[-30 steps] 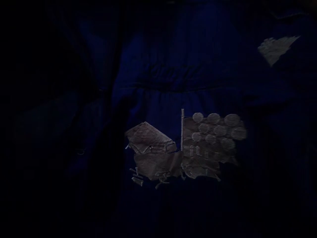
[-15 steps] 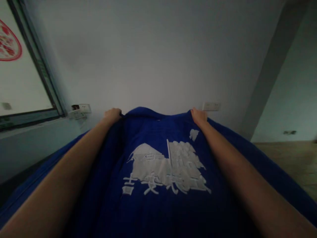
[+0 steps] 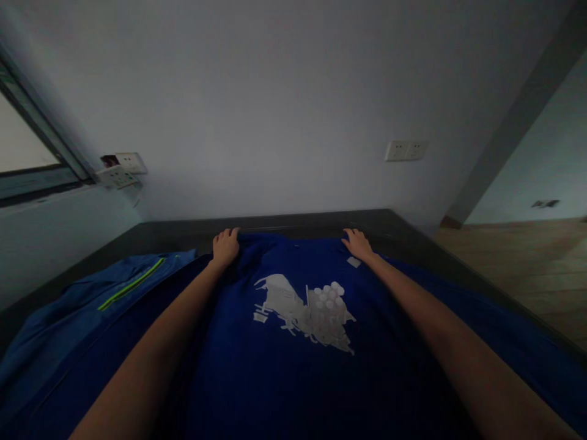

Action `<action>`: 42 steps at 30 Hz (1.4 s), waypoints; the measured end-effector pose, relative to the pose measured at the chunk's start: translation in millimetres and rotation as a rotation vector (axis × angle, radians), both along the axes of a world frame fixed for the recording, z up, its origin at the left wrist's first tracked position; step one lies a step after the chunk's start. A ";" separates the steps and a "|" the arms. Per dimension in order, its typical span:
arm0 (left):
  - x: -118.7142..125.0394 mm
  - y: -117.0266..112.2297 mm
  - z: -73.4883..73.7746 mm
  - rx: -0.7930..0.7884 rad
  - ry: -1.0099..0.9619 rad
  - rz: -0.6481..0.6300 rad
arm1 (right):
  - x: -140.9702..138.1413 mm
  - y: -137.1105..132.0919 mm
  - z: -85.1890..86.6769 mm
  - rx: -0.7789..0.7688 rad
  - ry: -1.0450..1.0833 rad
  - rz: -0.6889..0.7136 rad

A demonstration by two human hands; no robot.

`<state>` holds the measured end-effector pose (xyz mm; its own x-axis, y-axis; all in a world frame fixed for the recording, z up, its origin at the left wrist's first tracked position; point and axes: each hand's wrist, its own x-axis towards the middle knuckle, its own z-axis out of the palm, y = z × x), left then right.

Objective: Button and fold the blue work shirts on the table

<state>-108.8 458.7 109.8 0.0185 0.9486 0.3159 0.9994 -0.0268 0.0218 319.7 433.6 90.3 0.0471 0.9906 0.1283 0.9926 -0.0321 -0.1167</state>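
A dark blue garment (image 3: 284, 379) with a white printed emblem (image 3: 307, 308) lies spread over a dark table (image 3: 293, 221). My left hand (image 3: 225, 245) grips its far edge on the left, fingers curled over the cloth. My right hand (image 3: 356, 243) holds the same far edge on the right, fingers bent onto the fabric. Both forearms stretch out over the garment.
A lighter blue jacket with a yellow-green stripe (image 3: 132, 282) lies on the table's left side. Wall sockets (image 3: 406, 150) sit on the grey wall behind; more sockets (image 3: 120, 171) and a window frame are at left. Wooden floor (image 3: 527, 269) shows to the right.
The garment was held up in front of the camera, then lowered; now it lies spread on the table with both hands at its far edge.
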 end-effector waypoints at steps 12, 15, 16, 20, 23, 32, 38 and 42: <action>43.3 -46.8 -60.0 -0.426 -0.007 -0.208 | -23.1 -58.2 -32.8 -0.300 0.034 0.072; 41.4 -40.6 -66.1 -0.408 0.046 -0.204 | -24.1 -48.2 -37.7 -0.329 0.016 0.029; 40.9 -37.3 -66.3 -0.395 0.056 -0.208 | -23.5 -43.7 -37.9 -0.328 0.015 0.027; 41.1 -24.9 -65.4 -0.364 0.064 -0.230 | -18.9 -27.1 -37.7 -0.310 0.020 0.019; 41.9 -17.7 -65.0 -0.348 0.072 -0.250 | -16.6 -16.9 -38.0 -0.300 0.016 0.017; 46.1 7.7 -62.4 -0.333 0.075 -0.242 | -17.5 13.1 -37.1 -0.307 0.004 -0.023; 47.1 16.2 -65.6 -0.241 0.046 -0.227 | -17.0 22.4 -41.3 -0.270 -0.007 -0.009; 51.8 5.6 -60.7 -0.091 0.042 -0.221 | -17.1 20.8 -42.9 -0.236 -0.001 -0.007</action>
